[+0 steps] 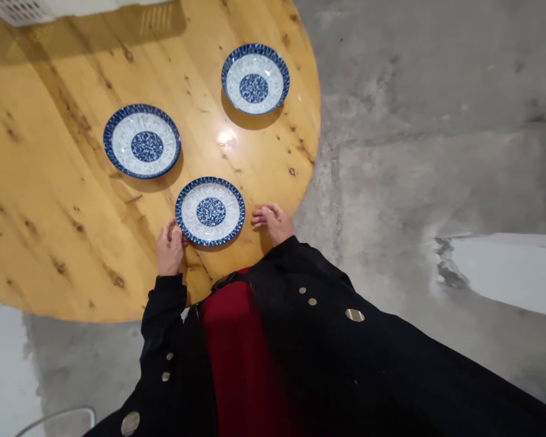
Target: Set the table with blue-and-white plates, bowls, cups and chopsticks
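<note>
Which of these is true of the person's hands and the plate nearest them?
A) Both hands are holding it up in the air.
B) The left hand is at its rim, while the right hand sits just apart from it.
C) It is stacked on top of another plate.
B: the left hand meets the rim of the blue-and-white round ceramic plate on the light wooden table, and the right hand sits just off it.

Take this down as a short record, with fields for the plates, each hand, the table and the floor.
near plate: blue and white, closest to the hands
left plate: matching, farther from the hands
far plate: matching, near the table's edge
left hand: at the near plate's left rim, apparently touching it
right hand: on the table, just right of the near plate, apart from it
table: round, knotty wood
floor: concrete
sleeves: black
</note>
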Demonstrator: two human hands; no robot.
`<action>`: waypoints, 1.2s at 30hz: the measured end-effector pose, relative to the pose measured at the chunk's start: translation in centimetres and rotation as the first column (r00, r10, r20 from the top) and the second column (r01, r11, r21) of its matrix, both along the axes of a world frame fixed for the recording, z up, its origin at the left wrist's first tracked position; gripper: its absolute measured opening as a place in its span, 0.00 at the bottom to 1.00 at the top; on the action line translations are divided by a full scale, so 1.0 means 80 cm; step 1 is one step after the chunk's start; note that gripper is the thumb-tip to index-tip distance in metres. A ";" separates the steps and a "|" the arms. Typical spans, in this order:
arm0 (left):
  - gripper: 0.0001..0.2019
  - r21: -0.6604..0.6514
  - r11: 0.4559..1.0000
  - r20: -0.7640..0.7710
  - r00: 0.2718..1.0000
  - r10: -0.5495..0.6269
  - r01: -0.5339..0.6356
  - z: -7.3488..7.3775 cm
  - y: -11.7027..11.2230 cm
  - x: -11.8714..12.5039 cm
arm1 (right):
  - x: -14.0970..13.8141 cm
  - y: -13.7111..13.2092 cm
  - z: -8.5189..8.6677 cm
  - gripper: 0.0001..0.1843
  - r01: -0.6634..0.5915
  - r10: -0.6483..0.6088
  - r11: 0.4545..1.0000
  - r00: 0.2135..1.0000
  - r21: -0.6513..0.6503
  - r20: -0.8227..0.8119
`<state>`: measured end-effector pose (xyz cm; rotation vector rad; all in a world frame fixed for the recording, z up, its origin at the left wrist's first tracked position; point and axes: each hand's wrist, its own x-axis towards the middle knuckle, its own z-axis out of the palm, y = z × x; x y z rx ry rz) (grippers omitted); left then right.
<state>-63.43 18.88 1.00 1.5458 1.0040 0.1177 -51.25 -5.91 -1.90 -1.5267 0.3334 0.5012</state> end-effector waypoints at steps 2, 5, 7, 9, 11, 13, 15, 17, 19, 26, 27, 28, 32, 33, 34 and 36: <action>0.22 -0.014 1.000 0.016 0.999 0.028 -0.028 -0.001 0.003 -0.005 | 0.007 -0.020 -0.001 0.18 0.049 -0.049 0.998 0.999 -0.031 0.024; 0.20 -0.026 1.000 0.031 0.999 0.010 -0.009 -0.002 0.003 -0.012 | 0.013 -0.034 0.000 0.20 0.053 -0.049 0.996 0.997 -0.067 0.055; 0.18 -0.023 0.999 0.024 0.999 -0.037 0.037 -0.004 -0.001 -0.012 | 0.011 -0.029 0.003 0.21 0.004 0.000 0.998 0.998 -0.067 0.056; 0.15 0.003 0.996 0.018 0.995 -0.094 0.094 -0.005 -0.007 -0.011 | 0.005 -0.014 0.006 0.23 -0.071 0.074 0.996 0.996 -0.050 0.052; 0.13 0.062 0.989 0.021 0.990 -0.138 0.136 -0.006 -0.013 -0.009 | -0.002 0.005 0.009 0.24 -0.157 0.159 0.987 0.986 -0.032 0.055; 0.15 0.133 0.978 0.024 0.986 -0.163 0.158 -0.007 -0.016 -0.007 | -0.008 0.021 0.011 0.24 -0.224 0.226 0.974 0.972 -0.030 0.071; 0.14 0.186 0.967 0.013 0.984 -0.178 0.172 -0.006 -0.016 -0.006 | -0.011 0.032 0.012 0.23 -0.251 0.254 0.967 0.963 -0.044 0.091; 0.13 0.216 0.957 -0.006 0.981 -0.195 0.192 -0.005 -0.015 -0.005 | -0.012 0.036 0.012 0.22 -0.254 0.260 0.965 0.960 -0.063 0.107; 0.12 0.235 0.950 -0.022 0.978 -0.208 0.208 -0.004 -0.014 -0.005 | -0.012 0.036 0.010 0.21 -0.260 0.269 0.962 0.956 -0.087 0.116; 0.13 0.261 0.939 -0.028 0.974 -0.226 0.226 -0.002 -0.011 -0.006 | -0.014 0.037 0.004 0.18 -0.243 0.266 0.958 0.952 -0.152 0.151; 0.14 0.258 0.939 -0.027 0.973 -0.228 0.228 -0.001 -0.011 -0.005 | -0.015 0.038 0.004 0.18 -0.236 0.259 0.960 0.953 -0.150 0.155; 0.14 0.253 0.941 -0.025 0.973 -0.228 0.227 -0.001 -0.010 -0.005 | -0.015 0.039 0.004 0.18 -0.230 0.253 0.962 0.954 -0.147 0.159; 0.15 0.223 0.956 0.010 0.980 -0.199 0.192 -0.006 -0.007 -0.003 | -0.013 0.040 0.005 0.17 -0.220 0.242 0.966 0.954 -0.138 0.175; 0.14 0.210 0.962 0.023 0.983 -0.185 0.176 -0.009 -0.008 -0.002 | -0.012 0.040 0.005 0.17 -0.222 0.244 0.965 0.953 -0.137 0.177; 0.13 0.195 0.968 0.038 0.985 -0.166 0.156 -0.011 -0.008 -0.001 | -0.011 0.040 0.004 0.16 -0.224 0.247 0.965 0.953 -0.135 0.178; 0.11 0.146 0.984 0.066 0.991 -0.115 0.104 -0.015 -0.010 0.001 | -0.009 0.039 0.002 0.17 -0.230 0.250 0.965 0.952 -0.129 0.174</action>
